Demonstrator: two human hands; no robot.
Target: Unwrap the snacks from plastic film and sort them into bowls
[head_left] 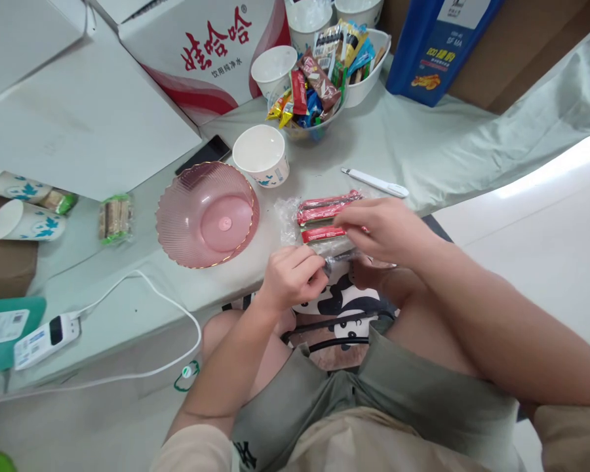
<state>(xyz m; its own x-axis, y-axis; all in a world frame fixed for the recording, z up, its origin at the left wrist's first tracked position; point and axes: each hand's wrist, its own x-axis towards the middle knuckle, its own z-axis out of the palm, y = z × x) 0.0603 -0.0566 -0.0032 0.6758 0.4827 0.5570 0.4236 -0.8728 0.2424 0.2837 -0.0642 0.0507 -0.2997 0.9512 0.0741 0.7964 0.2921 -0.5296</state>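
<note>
Red-wrapped packets (319, 214) lay in clear film (288, 219) just right of the frame's middle, close to the near edge of the pale desk (319, 160). That edge, right above the person's legs, seemed the main hazard: a hard tug on the film could have dragged the packets off it. Left of them stood the wide pink bowl (174, 219), which a slipping hand might have knocked, and above, toward the upper middle, a paper cup (260, 151) that would probably have tipped even more easily. The left hand (292, 278) had its fingers curled in, pinching a dark shiny strip (343, 256) below the packets, too small to identify; the right hand (386, 229) was over the packets' right end, its fingers bent, and whether they gripped anything could not be told. Near that hand lay a slim white cutter (376, 182), narrow end toward the upper left; a careless sweep could have brushed it, perhaps nicking skin if its blade was out, which could not be made out. The packets' long axes ran left to right, roughly parallel, their right ends slightly higher in the frame.
</note>
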